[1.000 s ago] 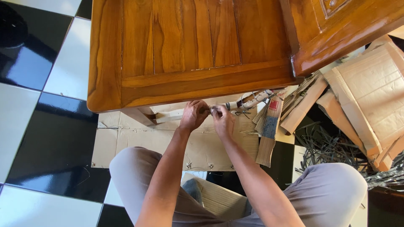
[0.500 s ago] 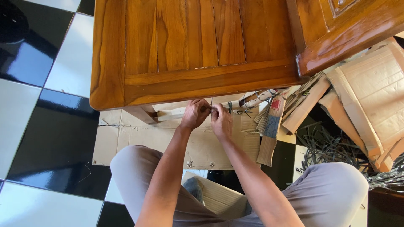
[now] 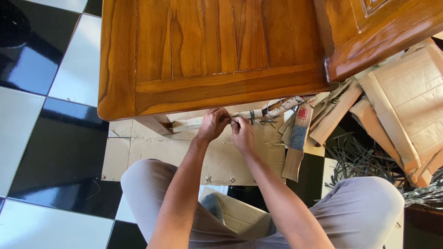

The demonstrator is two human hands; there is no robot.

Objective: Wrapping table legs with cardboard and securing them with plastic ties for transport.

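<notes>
Teak-brown wood fills the top of my view: a glossy slatted panel [image 3: 203, 50] whose near edge overhangs the spot where both hands work, so there is little open room above them. My left hand [image 3: 213, 124] and right hand [image 3: 242, 133] meet just under that edge, fingertips touching, on a cardboard-wrapped rail [image 3: 198, 123] that runs sideways below the panel. Each grip is narrow, pinched on something small at the wrapping, but I cannot tell exactly what is held, since the fingers hide it. Dark strapping [image 3: 252, 116] crosses the wrapped rail just right of my right hand. Below the hands a flat cardboard sheet [image 3: 147, 152] lies on the black and white tiled floor [image 3: 41, 138], its left and near edges free, with open tile well beyond it to the left. Both knees in grey trousers [image 3: 364, 207] frame the sheet, and a folded cardboard piece [image 3: 240, 216] sits between them. To the right the space is crowded: a second wooden piece [image 3: 383, 32] butts against the panel's corner, loose cardboard strips [image 3: 300, 133] lean near my right hand, a heap of torn cardboard [image 3: 406, 101] lies further out, and a tangle of cut dark straps [image 3: 360, 157] spreads over the floor beside it. That side blocks any sideways reach.
</notes>
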